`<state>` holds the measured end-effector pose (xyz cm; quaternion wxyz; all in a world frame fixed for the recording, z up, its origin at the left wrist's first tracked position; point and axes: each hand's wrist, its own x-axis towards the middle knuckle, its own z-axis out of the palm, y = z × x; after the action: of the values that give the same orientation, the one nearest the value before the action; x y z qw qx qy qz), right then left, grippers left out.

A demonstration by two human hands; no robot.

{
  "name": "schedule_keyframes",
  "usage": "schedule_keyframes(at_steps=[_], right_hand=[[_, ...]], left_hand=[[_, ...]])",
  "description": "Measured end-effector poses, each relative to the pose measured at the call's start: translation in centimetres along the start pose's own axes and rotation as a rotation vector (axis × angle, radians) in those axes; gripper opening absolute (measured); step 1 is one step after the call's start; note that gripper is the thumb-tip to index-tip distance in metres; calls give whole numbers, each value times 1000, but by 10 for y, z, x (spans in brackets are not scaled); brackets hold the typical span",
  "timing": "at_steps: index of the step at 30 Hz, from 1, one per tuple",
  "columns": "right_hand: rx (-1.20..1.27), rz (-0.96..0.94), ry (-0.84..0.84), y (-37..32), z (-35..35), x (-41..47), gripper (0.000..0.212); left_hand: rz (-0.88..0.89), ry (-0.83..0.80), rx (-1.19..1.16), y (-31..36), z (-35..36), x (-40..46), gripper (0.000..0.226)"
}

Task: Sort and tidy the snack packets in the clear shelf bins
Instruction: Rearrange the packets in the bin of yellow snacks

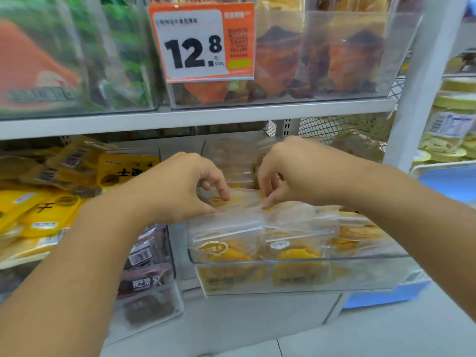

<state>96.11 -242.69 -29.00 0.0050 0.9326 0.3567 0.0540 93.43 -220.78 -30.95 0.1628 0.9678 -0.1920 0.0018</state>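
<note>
A clear shelf bin [296, 274] on the lower shelf holds several see-through packets of yellow dried fruit [226, 243] standing in rows. My left hand [185, 186] pinches the top edge of a clear packet [244, 199] at the back of the front row, thumb and forefinger curled on it. My right hand [291, 171] pinches the same packet's top edge from the right. Both forearms reach in from below.
Left of the bin lie yellow snack packets [51, 202] in a loose pile and a bin of dark packets [146, 279]. The upper shelf carries clear bins of orange and green packets behind an orange price tag [201, 42]. A white upright post [412, 99] stands at the right.
</note>
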Motion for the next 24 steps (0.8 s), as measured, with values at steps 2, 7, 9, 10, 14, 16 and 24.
schedule_keyframes(at_steps=[2, 7, 9, 10, 14, 16, 24], right_hand=[[-51, 4, 10, -7, 1, 2, 13], [-93, 23, -13, -8, 1, 5, 13], [-114, 31, -76, -9, 3, 11, 16], [-140, 34, -103, -10, 4, 14, 16], [-165, 29, -109, -11, 11, 24, 30], [-154, 30, -46, -7, 16, 25, 26], [-64, 64, 144, 12, 28, 24, 33]], left_hand=[[-38, 26, 50, -4, 3, 3, 29], [-119, 86, 114, -9, 8, 17, 37], [-98, 73, 93, -11, 7, 17, 39], [-94, 62, 78, -11, 6, 16, 42], [-120, 59, 81, -9, 13, 21, 52], [-125, 98, 80, -9, 17, 25, 50], [-167, 286, 17, -20, 17, 45, 30]])
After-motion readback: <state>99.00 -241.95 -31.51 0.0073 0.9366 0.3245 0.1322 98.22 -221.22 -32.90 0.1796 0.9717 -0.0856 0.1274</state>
